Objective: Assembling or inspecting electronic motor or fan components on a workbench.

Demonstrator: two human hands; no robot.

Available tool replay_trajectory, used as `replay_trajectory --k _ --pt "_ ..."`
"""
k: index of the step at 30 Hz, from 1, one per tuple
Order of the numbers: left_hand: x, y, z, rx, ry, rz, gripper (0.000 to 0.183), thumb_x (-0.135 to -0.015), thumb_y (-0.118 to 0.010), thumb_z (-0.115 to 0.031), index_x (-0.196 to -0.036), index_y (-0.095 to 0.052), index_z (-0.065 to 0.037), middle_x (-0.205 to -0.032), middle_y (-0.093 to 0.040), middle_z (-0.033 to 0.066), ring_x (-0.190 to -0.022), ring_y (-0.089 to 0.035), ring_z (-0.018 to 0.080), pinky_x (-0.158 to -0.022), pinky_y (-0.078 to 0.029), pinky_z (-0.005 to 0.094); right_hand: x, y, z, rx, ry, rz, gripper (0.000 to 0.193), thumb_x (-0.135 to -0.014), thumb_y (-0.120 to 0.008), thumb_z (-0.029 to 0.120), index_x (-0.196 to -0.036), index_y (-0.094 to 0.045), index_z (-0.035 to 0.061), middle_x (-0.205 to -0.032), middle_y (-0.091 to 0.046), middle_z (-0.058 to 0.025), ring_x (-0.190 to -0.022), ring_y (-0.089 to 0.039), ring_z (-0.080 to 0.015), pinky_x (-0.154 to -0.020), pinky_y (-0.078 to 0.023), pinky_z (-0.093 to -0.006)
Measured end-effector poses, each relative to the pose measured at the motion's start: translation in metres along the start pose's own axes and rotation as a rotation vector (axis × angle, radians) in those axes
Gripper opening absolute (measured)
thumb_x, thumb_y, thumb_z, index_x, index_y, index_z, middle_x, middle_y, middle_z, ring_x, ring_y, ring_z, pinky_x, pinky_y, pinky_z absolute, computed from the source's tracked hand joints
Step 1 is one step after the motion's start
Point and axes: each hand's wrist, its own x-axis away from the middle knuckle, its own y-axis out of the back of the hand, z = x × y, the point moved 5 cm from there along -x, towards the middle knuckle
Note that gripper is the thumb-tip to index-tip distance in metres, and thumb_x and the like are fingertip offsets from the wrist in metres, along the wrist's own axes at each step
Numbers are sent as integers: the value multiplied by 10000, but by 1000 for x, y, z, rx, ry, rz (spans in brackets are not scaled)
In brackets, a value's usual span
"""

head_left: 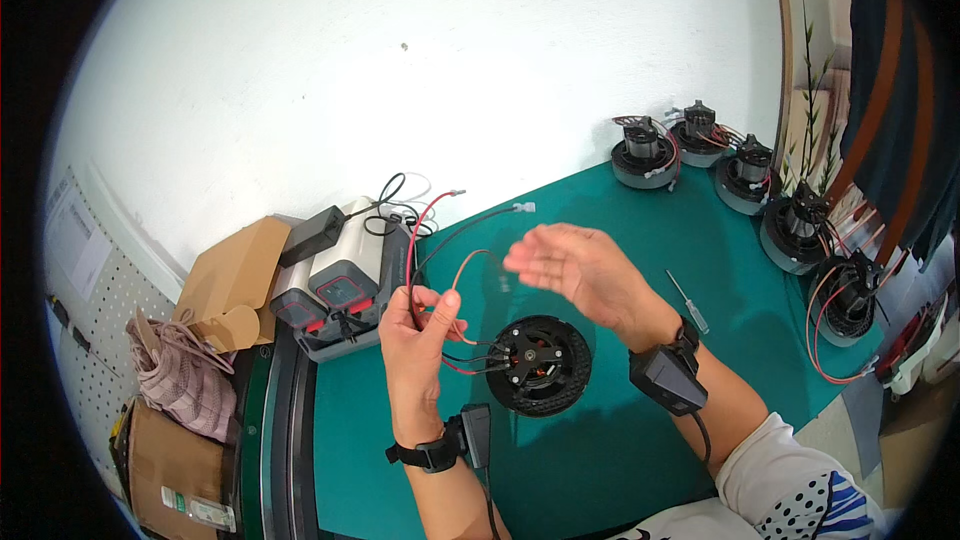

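Note:
A round black motor lies on the green mat, its wires leading out on the left side. My left hand is closed around these wires, thumb pressed against the fingers. Above it rise a red wire and a black wire, each tipped with a clear connector. A brown wire arches toward my right hand, and its connector end is blurred just below the fingertips. The right hand's fingers are stretched out and somewhat smeared by motion; whether they touch the brown wire I cannot tell.
Several similar motors with wires line the mat's far and right edges. A small screwdriver lies right of my right hand. At left stand a grey-white device, an open cardboard box and a pink quilted bag.

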Motion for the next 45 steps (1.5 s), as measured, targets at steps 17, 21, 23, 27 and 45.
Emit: replay_trajectory --k 17,21,23,27,45 --pt "-1 -2 8 44 20 -23 336 -974 -517 -335 -921 -642 -28 -725 -607 9 -562 -521 85 -516 -390 209 3 10 26 -161 410 -132 412 -928 -570 106 -1254 -427 -101 -1150 -586 -167 -979 -610 -199 -898 -461 -329" --pt "-3 -3 11 40 51 -42 320 -974 -520 -329 -950 -640 -33 -737 -604 2 -564 -527 86 -515 -408 215 11 1 43 59 516 -25 325 -932 -565 94 -1211 -514 -63 -1059 -636 -154 -925 -639 -185 -812 -498 -292" --pt "-3 -1 11 27 47 -59 305 -974 -521 -319 -982 -637 -37 -746 -600 2 -567 -533 88 -518 -423 220 14 -8 46 194 569 52 234 -932 -561 84 -1133 -583 -35 -997 -669 -129 -899 -654 -175 -767 -513 -268" --pt "-4 2 14 3 29 -37 290 -981 -509 -311 -972 -613 -41 -767 -597 7 -573 -536 87 -519 -427 225 17 -12 47 213 597 44 177 -929 -574 102 -1047 -630 -18 -992 -680 -118 -918 -656 -175 -761 -513 -264" --pt "-2 6 2 311 -49 -39 266 -1003 -459 -269 -967 -590 -40 -930 -631 50 -788 -593 141 -711 -480 277 7 -11 11 511 299 48 246 -869 -622 144 -1073 -629 6 -920 -649 -39 -819 -554 -97 -727 -435 -255"
